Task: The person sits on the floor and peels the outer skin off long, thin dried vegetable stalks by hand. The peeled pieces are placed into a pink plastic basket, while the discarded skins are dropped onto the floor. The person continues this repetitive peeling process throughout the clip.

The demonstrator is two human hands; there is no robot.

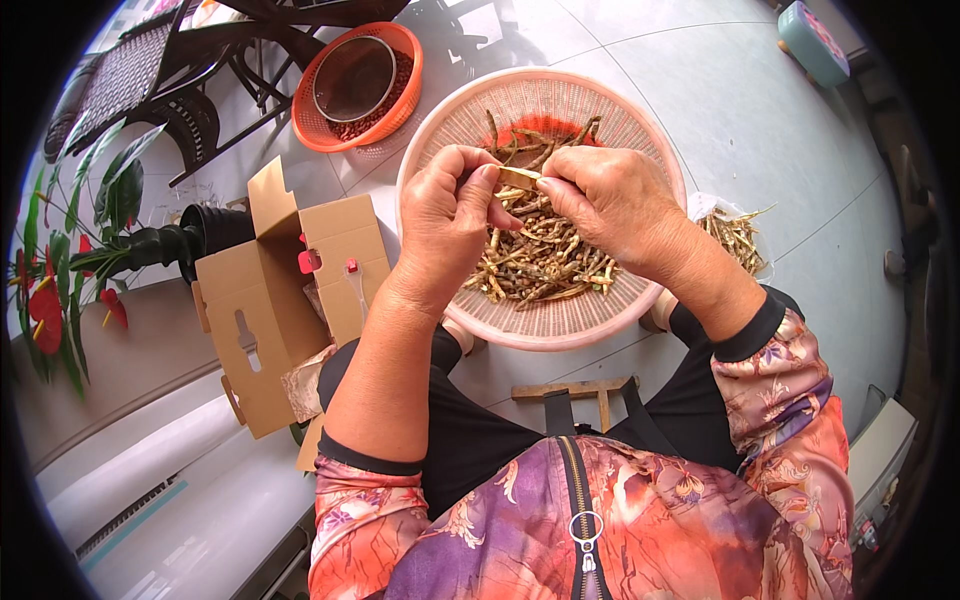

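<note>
Between my two hands is a pale dried bean pod [519,177], split along its length. My left hand [459,206] pinches its left end between thumb and fingers. At the other end, my right hand [611,199] grips the pod with thumb and forefinger. Both hands are over a round pink plastic basket [540,330] that stands on the floor between my feet. Heaped inside it are many brown and yellowish dried pods [547,255]. Whether beans still sit in the held pod cannot be made out.
An orange basket [409,112] of dark red beans, with a round sieve [356,79] on them, stands at upper left. An open cardboard box [255,322] is by my left knee, near a potted anthurium [120,195]. A plastic bag of pods [731,236] lies right of the pink basket.
</note>
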